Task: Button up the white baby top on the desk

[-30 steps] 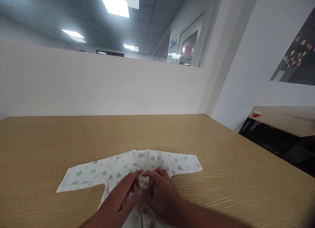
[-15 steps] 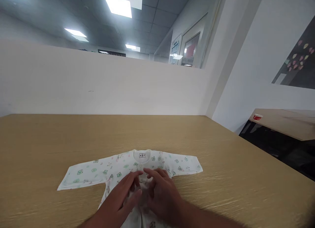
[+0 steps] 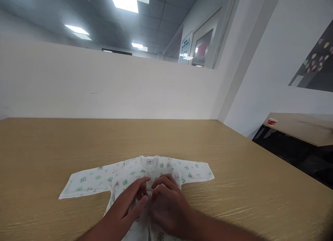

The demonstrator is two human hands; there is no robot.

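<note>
Two bare hands met over the chest of a small white baby garment (image 3: 122,176), which lay spread flat on the near part of a light wooden table (image 3: 247,185), its neck label toward the far side and both sleeves stretched out left and right. The left hand (image 3: 131,201) rested on the cloth with fingers loosely extended, its fingertips at the row of buttons down the front. The right hand (image 3: 166,202) lay just beside it, fingers curled in and pinching at the same button strip; whether cloth was actually gripped could not be told. A white partition wall (image 3: 104,84) stood along the table's far edge.
</note>
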